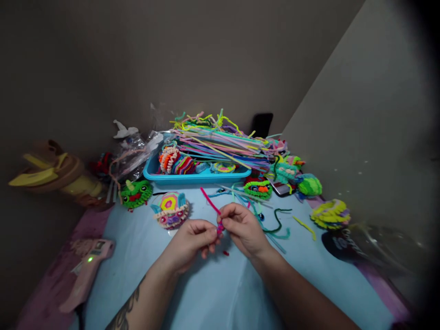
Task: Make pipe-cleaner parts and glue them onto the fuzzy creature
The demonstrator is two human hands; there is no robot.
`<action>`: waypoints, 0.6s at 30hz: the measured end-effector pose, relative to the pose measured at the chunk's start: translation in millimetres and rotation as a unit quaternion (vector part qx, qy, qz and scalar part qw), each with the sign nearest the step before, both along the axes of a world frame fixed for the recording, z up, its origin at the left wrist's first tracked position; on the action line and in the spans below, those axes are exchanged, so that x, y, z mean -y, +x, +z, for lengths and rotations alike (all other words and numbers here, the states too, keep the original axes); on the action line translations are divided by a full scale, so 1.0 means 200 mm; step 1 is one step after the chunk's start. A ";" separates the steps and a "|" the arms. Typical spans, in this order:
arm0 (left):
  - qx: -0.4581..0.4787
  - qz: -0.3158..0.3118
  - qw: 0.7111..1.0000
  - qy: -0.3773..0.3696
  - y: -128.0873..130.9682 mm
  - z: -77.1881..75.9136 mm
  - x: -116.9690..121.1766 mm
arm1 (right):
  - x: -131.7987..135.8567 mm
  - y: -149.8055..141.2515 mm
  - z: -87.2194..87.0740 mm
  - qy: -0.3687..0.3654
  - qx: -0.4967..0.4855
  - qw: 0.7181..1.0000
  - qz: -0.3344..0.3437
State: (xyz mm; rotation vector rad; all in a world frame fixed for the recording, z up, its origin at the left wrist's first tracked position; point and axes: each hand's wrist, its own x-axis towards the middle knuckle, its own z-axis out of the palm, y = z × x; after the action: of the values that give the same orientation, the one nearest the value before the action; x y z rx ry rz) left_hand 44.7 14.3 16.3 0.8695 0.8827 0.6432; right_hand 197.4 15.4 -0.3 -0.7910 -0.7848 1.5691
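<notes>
Between my two hands is a magenta pipe cleaner, one end straight and pointing up to the left, the other bunched into a small twisted coil. My left hand pinches the lower coiled part between thumb and fingers. Just above it, my right hand is closed on the same piece, near where the straight length begins. A short red scrap lies on the blue cloth below the hands. Beyond my left hand sits a round pastel pipe-cleaner figure with eyes and cream edging.
A blue tray at the back holds many pipe cleaners. A green figure stands left, a pink glue gun with a lit green light nearer. Loose green strands and a yellow figure lie right.
</notes>
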 end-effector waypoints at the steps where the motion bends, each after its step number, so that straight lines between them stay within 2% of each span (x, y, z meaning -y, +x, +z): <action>1: 0.005 -0.004 1.000 -0.010 0.00 0.00 0.00 | 0.00 0.00 0.00 -0.004 -0.004 1.000 0.007; 5: 0.023 -0.010 0.998 -0.058 -0.01 -0.02 -0.01 | 0.00 0.00 -0.01 -0.004 -0.014 1.000 0.020; 13: 0.080 -0.013 0.988 -0.132 0.00 -0.04 0.00 | 0.00 0.00 -0.04 0.072 0.005 0.997 0.024; 18: 0.160 -0.013 0.966 -0.205 0.01 -0.06 0.00 | 0.00 0.01 -0.05 0.093 0.027 0.995 0.020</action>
State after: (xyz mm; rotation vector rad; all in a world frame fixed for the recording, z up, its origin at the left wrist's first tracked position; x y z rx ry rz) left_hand 46.7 14.7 3.9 0.3890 0.6756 0.5322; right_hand 199.1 15.8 -10.6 -0.6872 -0.9775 1.4903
